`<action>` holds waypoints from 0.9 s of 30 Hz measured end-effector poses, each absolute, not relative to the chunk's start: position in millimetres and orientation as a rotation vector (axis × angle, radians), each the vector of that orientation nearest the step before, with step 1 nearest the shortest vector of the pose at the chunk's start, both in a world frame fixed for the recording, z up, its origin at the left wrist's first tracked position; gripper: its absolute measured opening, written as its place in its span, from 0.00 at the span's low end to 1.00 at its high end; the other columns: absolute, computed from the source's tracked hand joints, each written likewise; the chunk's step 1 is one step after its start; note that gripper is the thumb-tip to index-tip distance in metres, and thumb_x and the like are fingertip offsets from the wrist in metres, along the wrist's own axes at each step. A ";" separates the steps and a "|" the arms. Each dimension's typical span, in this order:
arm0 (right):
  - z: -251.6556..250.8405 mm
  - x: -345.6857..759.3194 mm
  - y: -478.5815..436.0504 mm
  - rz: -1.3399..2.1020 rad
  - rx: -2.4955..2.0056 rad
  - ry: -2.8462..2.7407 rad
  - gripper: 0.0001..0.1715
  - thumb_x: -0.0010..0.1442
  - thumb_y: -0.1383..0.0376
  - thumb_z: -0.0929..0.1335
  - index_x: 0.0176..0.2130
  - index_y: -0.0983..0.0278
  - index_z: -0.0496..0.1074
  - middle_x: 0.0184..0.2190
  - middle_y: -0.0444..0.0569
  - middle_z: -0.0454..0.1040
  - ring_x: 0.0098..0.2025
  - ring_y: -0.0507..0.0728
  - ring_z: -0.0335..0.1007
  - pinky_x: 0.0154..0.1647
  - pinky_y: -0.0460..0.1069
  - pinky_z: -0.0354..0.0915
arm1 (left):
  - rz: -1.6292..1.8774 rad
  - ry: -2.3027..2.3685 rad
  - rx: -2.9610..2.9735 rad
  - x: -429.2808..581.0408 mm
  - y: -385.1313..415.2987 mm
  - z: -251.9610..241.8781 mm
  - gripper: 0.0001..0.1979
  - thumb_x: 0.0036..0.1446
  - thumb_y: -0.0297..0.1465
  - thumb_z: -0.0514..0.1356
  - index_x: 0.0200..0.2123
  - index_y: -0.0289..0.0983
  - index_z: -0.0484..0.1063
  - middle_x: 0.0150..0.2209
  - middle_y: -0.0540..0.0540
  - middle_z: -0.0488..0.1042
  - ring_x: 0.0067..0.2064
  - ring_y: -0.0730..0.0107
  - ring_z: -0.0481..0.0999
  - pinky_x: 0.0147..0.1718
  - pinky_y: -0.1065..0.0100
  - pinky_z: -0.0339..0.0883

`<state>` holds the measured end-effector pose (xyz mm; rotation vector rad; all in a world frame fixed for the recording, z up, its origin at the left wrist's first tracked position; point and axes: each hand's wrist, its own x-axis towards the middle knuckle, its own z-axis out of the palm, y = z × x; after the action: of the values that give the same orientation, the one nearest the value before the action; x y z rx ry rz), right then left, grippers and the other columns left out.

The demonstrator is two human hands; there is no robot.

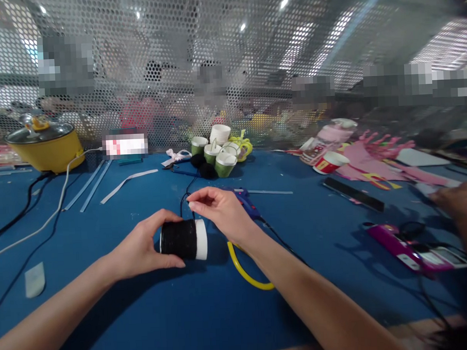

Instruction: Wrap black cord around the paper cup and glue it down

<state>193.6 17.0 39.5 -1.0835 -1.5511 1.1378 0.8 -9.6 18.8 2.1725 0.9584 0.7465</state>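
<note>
My left hand [145,243] is closed around a white paper cup [202,239] lying on its side, thumb below and fingers above. Black cord [178,240] is wound round most of the cup, leaving a white band at its right end. Just above the cup, my right hand [215,209] pinches the free strand of that cord. The strand trails back toward two black yarn balls [207,170]. A blue glue gun [248,202] lies partly hidden behind my right hand, and a yellow hoop [243,272] lies under my right forearm.
Green-wrapped cups [226,165] stand at the back by a perforated metal screen [167,69]. A yellow electric pot [48,149] sits at left with cables. At right are a purple power strip [403,247], a black phone-like bar [353,194], pink scraps [372,161] and another person's blurred hand [461,211].
</note>
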 end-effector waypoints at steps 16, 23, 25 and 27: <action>36.6 194.2 18.1 1.165 -1.112 -1.590 0.05 0.46 0.67 0.70 0.29 0.64 0.72 0.25 0.42 0.71 0.29 0.49 0.65 0.34 0.47 0.61 | 0.944 0.896 2.440 -1.3 -7.9 7.0 0.26 0.49 0.38 0.63 0.49 0.40 0.58 0.48 0.40 0.65 0.50 0.59 0.67 0.46 0.60 0.63; 34.4 195.4 19.5 1.174 -1.124 -1.613 0.05 0.46 0.67 0.70 0.29 0.64 0.72 0.26 0.43 0.71 0.29 0.50 0.65 0.34 0.48 0.61 | 0.956 0.888 2.503 -1.6 -6.8 4.9 0.25 0.50 0.39 0.62 0.49 0.39 0.58 0.48 0.40 0.66 0.50 0.58 0.67 0.46 0.59 0.62; 33.9 195.9 20.3 1.169 -1.136 -1.621 0.05 0.46 0.67 0.70 0.29 0.64 0.72 0.26 0.43 0.72 0.29 0.50 0.65 0.34 0.48 0.61 | 0.949 0.883 2.513 -1.7 -6.9 5.0 0.24 0.51 0.39 0.62 0.49 0.39 0.58 0.48 0.40 0.66 0.50 0.58 0.67 0.46 0.59 0.62; 34.3 196.3 20.6 1.169 -1.139 -1.632 0.05 0.46 0.67 0.69 0.29 0.64 0.72 0.26 0.44 0.72 0.29 0.50 0.65 0.34 0.48 0.61 | 0.953 0.876 2.520 -2.0 -7.1 4.5 0.24 0.51 0.39 0.61 0.49 0.39 0.58 0.48 0.40 0.66 0.50 0.58 0.67 0.46 0.60 0.62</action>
<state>196.3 20.6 34.3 -1.1391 -1.6321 1.1689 -2.0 -7.1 4.5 2.5199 0.8755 0.9532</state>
